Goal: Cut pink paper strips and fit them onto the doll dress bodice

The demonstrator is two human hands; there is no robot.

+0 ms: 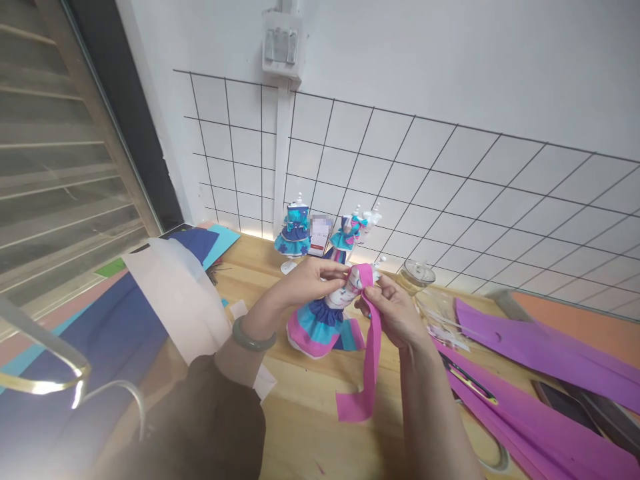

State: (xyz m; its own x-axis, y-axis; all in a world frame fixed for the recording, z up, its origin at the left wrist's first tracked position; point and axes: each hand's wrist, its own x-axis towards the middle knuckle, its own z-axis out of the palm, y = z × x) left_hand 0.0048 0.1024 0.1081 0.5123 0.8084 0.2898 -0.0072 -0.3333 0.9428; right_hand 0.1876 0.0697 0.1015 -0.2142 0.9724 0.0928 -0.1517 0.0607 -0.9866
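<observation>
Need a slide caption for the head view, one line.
Left hand against a skirted dress form, right hand pinching a pink strip draped across its upper part.

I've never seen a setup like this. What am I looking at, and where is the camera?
There's no robot here, just a person's two bare hands. The single picture comes from a camera worn on the head, looking forward and down. The right hand pinches a pink strip running over the top of a small dress form; the left hand is at the form's other side. On the wooden table, other dressed forms stand behind, and purple sheets lie to the right.
</observation>
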